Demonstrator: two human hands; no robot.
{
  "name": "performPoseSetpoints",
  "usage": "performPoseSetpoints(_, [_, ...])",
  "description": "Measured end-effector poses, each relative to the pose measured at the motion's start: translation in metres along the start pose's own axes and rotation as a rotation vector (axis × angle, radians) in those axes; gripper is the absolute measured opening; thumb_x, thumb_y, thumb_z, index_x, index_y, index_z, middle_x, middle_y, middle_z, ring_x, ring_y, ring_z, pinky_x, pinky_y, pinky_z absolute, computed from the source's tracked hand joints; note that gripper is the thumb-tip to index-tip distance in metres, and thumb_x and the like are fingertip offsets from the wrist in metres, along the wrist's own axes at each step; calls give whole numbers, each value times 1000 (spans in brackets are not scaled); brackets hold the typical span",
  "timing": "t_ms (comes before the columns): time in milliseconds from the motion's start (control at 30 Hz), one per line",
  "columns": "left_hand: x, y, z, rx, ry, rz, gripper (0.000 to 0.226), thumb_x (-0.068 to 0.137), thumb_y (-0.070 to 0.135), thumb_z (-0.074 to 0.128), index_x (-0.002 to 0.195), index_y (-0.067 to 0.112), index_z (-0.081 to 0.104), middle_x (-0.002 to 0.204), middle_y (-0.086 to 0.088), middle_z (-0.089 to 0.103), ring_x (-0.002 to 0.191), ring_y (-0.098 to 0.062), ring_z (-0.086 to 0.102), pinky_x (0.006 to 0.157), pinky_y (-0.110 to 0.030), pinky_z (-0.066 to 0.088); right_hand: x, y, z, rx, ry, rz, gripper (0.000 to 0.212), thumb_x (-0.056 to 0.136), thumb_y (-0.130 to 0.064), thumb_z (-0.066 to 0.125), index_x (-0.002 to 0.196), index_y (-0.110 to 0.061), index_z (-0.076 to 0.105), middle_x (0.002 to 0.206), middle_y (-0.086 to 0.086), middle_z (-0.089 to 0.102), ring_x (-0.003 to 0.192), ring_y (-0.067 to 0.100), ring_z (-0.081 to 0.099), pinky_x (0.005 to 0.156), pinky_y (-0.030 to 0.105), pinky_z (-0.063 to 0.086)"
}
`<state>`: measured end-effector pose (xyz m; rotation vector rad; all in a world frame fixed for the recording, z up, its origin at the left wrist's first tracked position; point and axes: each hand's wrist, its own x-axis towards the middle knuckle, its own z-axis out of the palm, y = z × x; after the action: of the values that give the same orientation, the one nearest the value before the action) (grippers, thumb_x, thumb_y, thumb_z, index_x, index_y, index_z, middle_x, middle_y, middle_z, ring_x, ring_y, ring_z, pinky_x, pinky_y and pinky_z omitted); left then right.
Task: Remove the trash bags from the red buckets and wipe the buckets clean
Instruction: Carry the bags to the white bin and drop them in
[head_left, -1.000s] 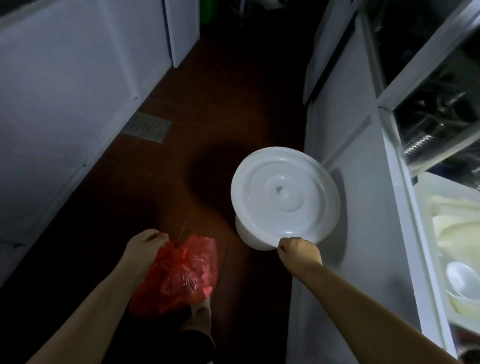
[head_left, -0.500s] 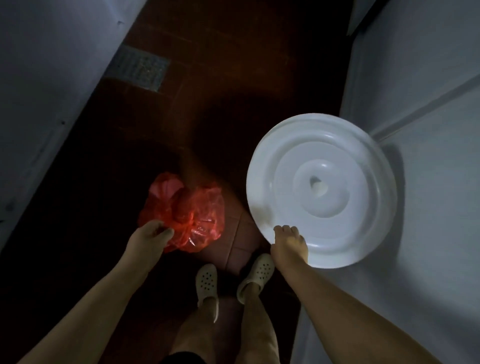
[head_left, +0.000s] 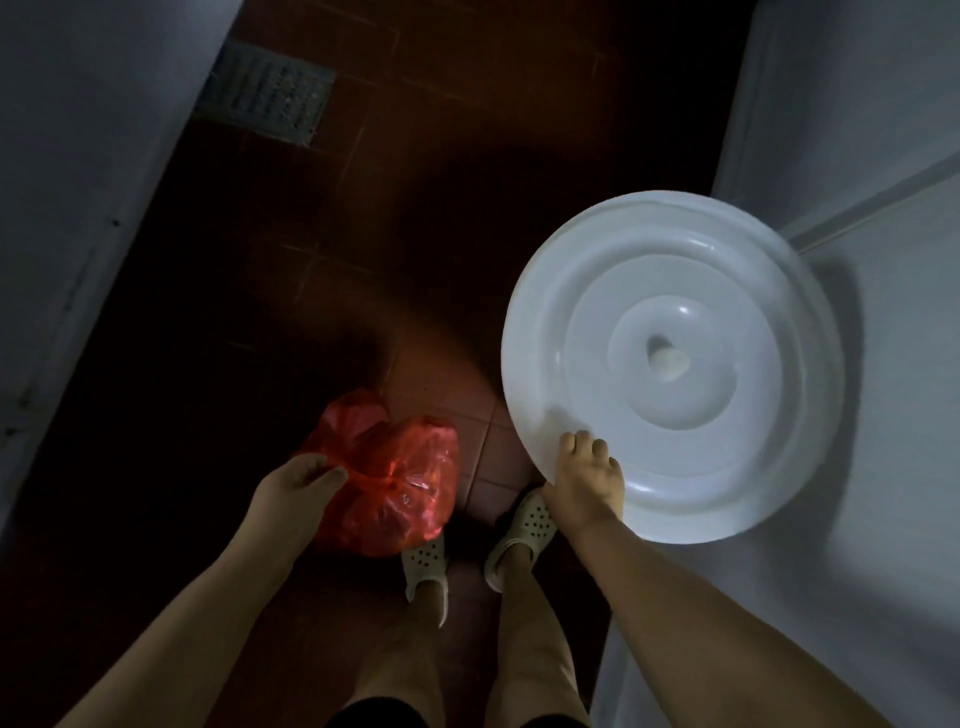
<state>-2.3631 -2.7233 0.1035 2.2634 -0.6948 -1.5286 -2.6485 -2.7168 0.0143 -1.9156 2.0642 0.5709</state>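
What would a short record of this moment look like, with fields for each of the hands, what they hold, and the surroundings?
left hand: left hand grips the gathered top of a red trash bag
right hand: right hand holds the near rim of a white round lid, fingers on top
lid: covers whatever is below it, so no bucket shows
floor: dark red tiled floor with a metal drain grate
feet: pale clogs below the bag and lid
light: dim

white lid (head_left: 675, 364), floor drain (head_left: 267, 98), clogs (head_left: 524, 525)
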Motion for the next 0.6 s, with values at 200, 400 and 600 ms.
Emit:
performPoseSetpoints(200, [-43, 22, -3, -11, -19, 37, 12, 88, 9, 61, 77, 12, 63, 81, -14, 64, 74, -27, 59, 64, -28, 44, -30, 41, -80, 131, 304, -67, 43, 41, -12, 72, 81, -3, 60, 74, 9, 58, 64, 28, 56, 52, 33, 47])
performPoseSetpoints(400, [-81, 58, -5, -10, -45, 108, 14, 87, 9, 63, 74, 7, 64, 66, -13, 57, 61, -21, 50, 61, -30, 38, -30, 118, -166, 89, 656, 28, 15, 63, -6, 48, 72, -3, 61, 65, 13, 58, 54, 31, 58, 48, 31, 47])
performPoseSetpoints(600, [-129, 149, 10, -72, -73, 338, 21, 86, 6, 60, 67, 13, 66, 65, -5, 61, 62, -19, 53, 63, -27, 41, -39, 173, -230, 259, 687, 141, 8, 77, -2, 56, 77, 6, 57, 68, 23, 59, 51, 38, 58, 43, 38, 47])
